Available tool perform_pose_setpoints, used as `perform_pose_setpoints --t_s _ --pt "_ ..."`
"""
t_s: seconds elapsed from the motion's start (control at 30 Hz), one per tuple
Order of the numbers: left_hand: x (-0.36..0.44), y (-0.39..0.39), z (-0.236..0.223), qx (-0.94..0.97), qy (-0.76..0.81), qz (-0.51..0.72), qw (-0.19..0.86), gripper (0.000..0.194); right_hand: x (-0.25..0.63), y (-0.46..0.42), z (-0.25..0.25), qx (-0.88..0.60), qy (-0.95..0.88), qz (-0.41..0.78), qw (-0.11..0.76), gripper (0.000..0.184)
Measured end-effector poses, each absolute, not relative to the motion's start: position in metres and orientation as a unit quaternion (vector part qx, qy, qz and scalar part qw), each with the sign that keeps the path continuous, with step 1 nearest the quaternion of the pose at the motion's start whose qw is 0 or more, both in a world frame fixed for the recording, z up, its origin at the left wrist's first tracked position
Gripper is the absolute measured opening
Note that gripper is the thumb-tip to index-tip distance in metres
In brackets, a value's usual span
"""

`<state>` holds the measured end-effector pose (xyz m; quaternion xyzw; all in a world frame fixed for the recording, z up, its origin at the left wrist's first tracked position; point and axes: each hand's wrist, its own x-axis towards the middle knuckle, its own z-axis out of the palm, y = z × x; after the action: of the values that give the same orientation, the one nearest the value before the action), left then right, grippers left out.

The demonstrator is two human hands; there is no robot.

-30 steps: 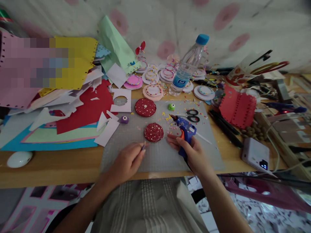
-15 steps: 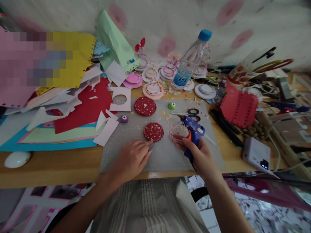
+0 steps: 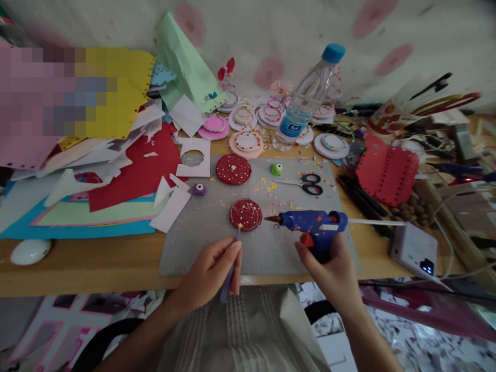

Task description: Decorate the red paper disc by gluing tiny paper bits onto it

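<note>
The blue hot glue gun (image 3: 310, 221) is smooth plastic, its glue stick (image 3: 374, 222) milky and waxy-looking. The purple tweezers (image 3: 228, 281) look smooth. The scissors (image 3: 301, 183) combine metal with black plastic; the water bottle (image 3: 308, 101) is glossy clear plastic. Matt red paper (image 3: 127, 181), pleated cloth garment (image 3: 240, 336), smooth wooden tabletop (image 3: 116, 271).

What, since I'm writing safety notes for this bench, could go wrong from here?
The glue gun in the right hand points toward the nearer red disc; if hot, it might drip near the left hand. The tiny yellow piece at the tip of the purple tool could slip off. Confetti scattered on the mat might stick to stray glue.
</note>
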<state>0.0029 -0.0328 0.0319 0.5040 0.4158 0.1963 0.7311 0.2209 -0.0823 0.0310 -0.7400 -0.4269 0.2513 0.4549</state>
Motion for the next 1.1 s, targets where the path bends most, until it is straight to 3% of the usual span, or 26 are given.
perform_pose_setpoints --t_s 0.4,0.73,1.1 --pt "0.011 -0.053 0.048 0.480 0.414 0.207 0.746 0.042 0.222 -0.108 0.036 -0.746 -0.553 0.101 0.356 0.016" --pt "0.009 -0.056 0.049 0.480 0.404 0.208 0.751 0.042 0.214 -0.109 0.046 -0.769 -0.525 0.087 0.355 0.011" --pt "0.008 -0.055 0.049 0.490 0.398 0.205 0.748 0.041 0.218 -0.113 0.042 -0.771 -0.543 0.048 0.330 0.018"
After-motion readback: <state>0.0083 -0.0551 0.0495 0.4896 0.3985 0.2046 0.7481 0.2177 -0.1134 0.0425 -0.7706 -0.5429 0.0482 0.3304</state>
